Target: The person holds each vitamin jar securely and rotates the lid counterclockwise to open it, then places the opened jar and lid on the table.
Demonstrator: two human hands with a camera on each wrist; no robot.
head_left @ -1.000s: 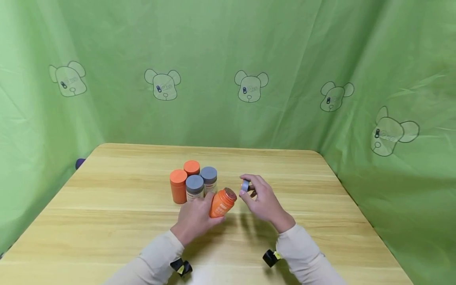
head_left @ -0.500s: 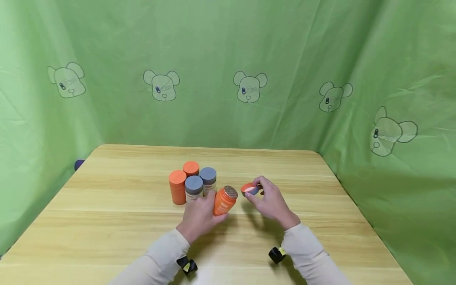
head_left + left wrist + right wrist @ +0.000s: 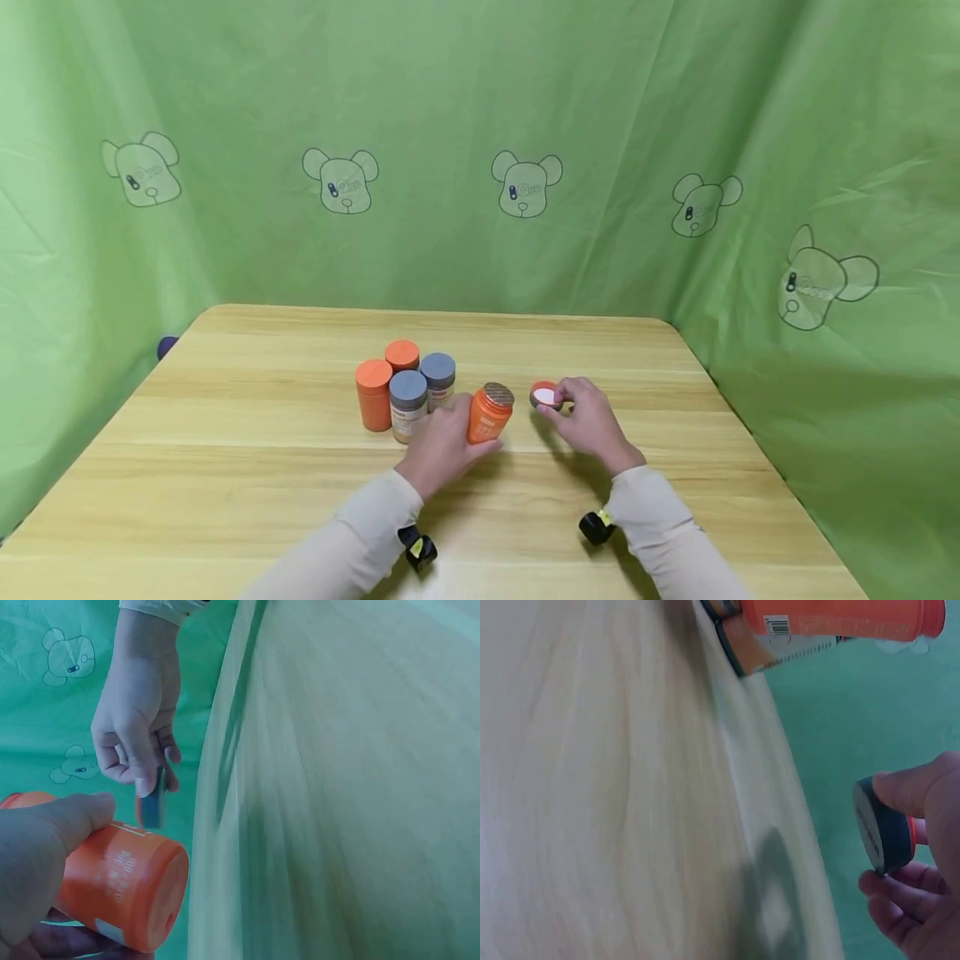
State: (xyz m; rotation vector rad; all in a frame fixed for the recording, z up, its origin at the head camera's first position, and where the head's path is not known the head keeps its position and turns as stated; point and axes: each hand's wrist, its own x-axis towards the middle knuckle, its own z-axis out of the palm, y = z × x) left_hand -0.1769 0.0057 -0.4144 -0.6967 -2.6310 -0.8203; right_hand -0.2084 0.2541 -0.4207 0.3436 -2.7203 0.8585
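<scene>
My left hand [image 3: 442, 446] grips an orange bottle [image 3: 487, 421] round its body. The bottle has no lid on, and a brownish, foil-like seal covers its mouth. In the left wrist view the bottle [image 3: 124, 881] lies across the picture, thumb on its upper side and its base toward the table. To its right, my right hand [image 3: 592, 421] pinches a round bottle lid [image 3: 543, 396] between thumb and fingers. White lining faces up inside the lid's orange rim. Seen from the right wrist, the lid [image 3: 885, 825] has a dark grey outside and is apart from the table.
Left of the held bottle, two jars with grey lids [image 3: 408, 386] stand close to an orange jar [image 3: 375, 396] and another orange-lidded jar [image 3: 402, 354]. All are on a wooden table [image 3: 225, 500]. Green curtain [image 3: 450, 267] hangs behind and at both sides.
My right hand has moved right with the lid and turned it so its inside faces up. My left hand has moved slightly right, bringing the bottle more upright.
</scene>
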